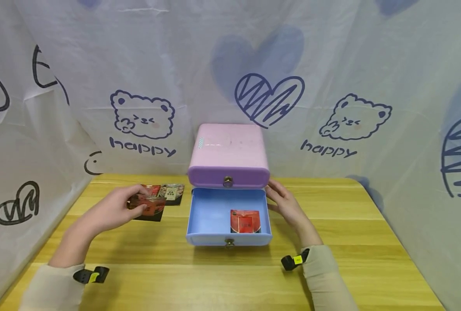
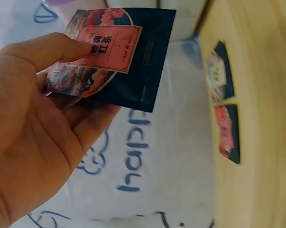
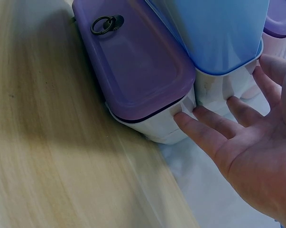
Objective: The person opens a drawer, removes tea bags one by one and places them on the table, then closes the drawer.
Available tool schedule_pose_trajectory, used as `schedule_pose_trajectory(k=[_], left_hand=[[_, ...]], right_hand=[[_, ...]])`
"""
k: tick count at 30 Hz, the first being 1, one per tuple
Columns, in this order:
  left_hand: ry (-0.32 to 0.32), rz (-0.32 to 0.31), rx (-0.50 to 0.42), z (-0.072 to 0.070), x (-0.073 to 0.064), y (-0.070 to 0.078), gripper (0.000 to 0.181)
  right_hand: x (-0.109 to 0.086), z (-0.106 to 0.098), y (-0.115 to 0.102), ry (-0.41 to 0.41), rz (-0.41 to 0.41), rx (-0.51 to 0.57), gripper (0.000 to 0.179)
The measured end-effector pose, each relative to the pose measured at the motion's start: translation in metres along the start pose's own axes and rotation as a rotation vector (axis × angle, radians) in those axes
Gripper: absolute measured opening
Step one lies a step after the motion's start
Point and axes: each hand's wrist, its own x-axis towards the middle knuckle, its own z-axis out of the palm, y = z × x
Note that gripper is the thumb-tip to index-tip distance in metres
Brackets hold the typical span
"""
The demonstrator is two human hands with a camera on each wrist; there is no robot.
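My left hand point(image 1: 111, 209) pinches a tea sachet point(image 2: 145, 80), dark blue with a pink-red label, between thumb and fingers above the left of the table. Two more sachets lie behind it: one with a pale label point(image 1: 171, 194) and one red point(image 1: 152, 189), partly covered by the hand in the head view. A small cabinet point(image 1: 230, 147) stands at the back centre with its blue drawer point(image 1: 207, 216) pulled out. Inside that drawer, a red sachet point(image 1: 246, 221) sits at the front right. My right hand point(image 1: 288, 207) rests straight fingertips against the cabinet's right side.
Above the blue drawer is a closed purple drawer point(image 1: 211, 177) with a ring pull. Another purple drawer point(image 3: 138, 61), also closed, is below it. A printed white cloth point(image 1: 312, 52) hangs behind the wooden table point(image 1: 354, 242) and along its sides.
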Motion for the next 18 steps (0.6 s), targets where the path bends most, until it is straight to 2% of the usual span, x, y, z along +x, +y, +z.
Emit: schedule_pose_trajectory(k=[8,13,18], left_hand=[[-0.108,-0.114,-0.034,0.001,0.002,-0.034,0.018],[-0.145,-0.145,-0.040,0.004,0.004,-0.053,0.018],[-0.199,-0.180,-0.047,0.004,0.005,-0.066,0.018]], right_hand=[[0.000,0.000,-0.001,0.000,-0.001,0.007,0.060],[0.000,0.000,-0.001,-0.003,-0.004,0.005,0.060],[0.000,0.000,-0.001,-0.004,-0.005,-0.003,0.060]])
